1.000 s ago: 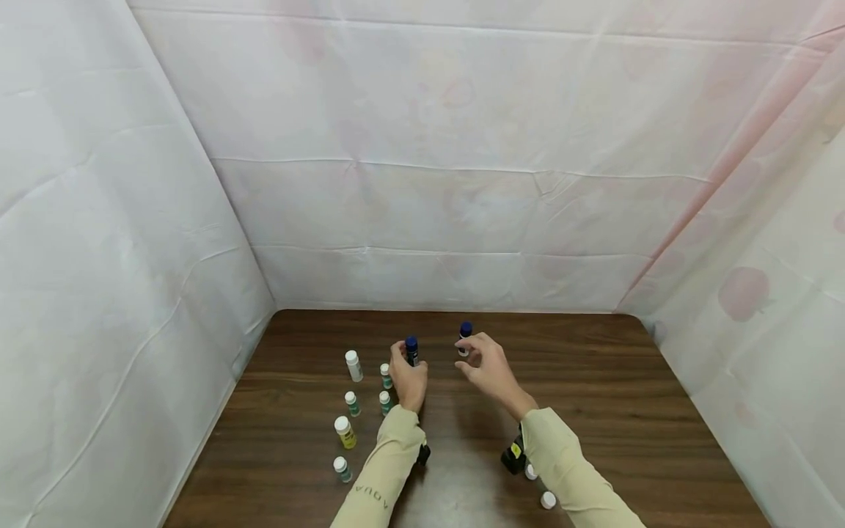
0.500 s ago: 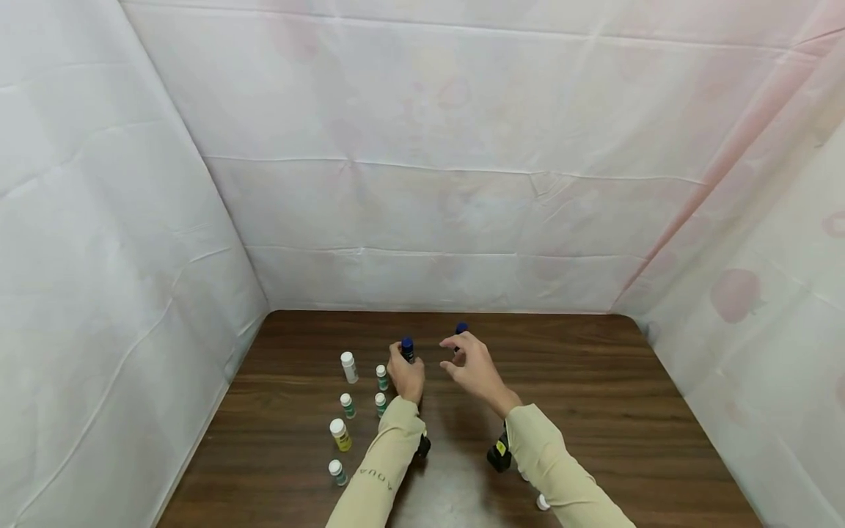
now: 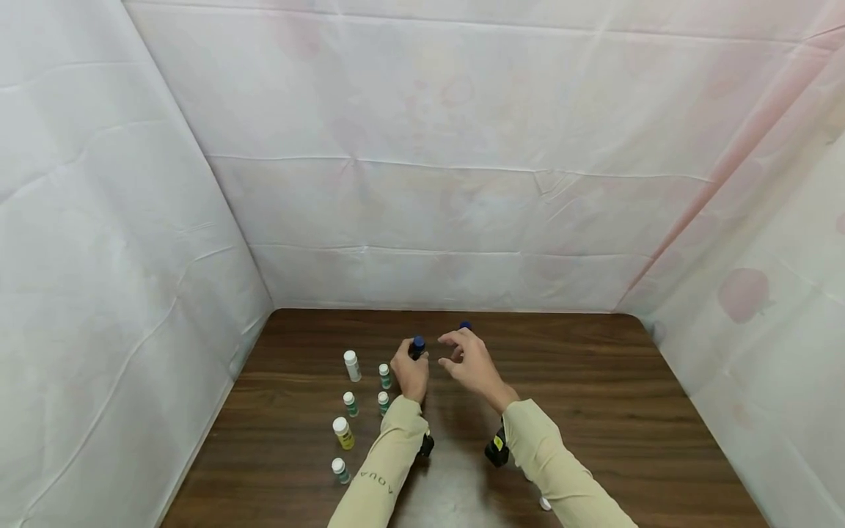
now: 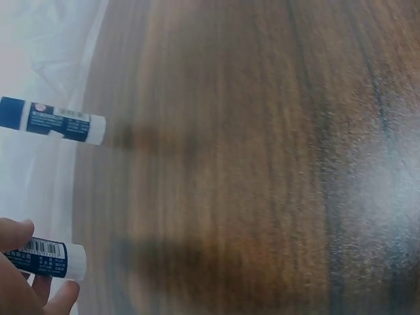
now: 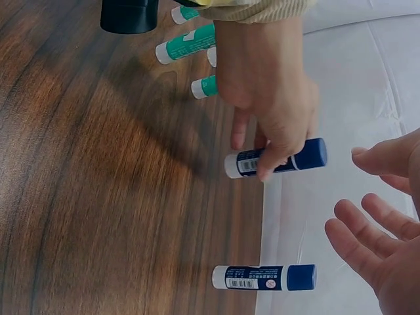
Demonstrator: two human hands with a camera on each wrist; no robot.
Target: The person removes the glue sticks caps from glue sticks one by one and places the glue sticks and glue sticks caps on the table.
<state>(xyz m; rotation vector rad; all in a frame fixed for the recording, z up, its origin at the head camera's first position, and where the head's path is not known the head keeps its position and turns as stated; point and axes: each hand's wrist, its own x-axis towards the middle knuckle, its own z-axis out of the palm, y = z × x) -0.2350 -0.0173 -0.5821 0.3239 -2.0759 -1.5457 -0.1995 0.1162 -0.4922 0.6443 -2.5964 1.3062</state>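
Note:
My left hand [image 3: 411, 378] grips a dark blue glue stick [image 5: 309, 155] with a white base, held upright between fingers and thumb. In the left wrist view its white end [image 4: 75, 262] shows below the fingers. A second blue glue stick [image 5: 262, 277] stands upright to the right, apart from the first. My right hand [image 3: 472, 367] is just in front of that second stick, fingers loosely bent and thumb apart, holding nothing. From the head view it covers all but the second stick's blue cap [image 3: 465, 325].
Left of my left arm stand several smaller white-capped sticks, among them a green one [image 3: 350, 404], a yellow one [image 3: 343, 433] and a whitish one [image 3: 353, 366]. A white cap [image 3: 545, 504] shows beside my right sleeve. White sheeting [image 3: 422, 220] rises behind the wooden table [image 3: 614, 411].
My left hand has shifted slightly right with its glue stick. My right hand has moved a little left, covering more of the standing glue stick.

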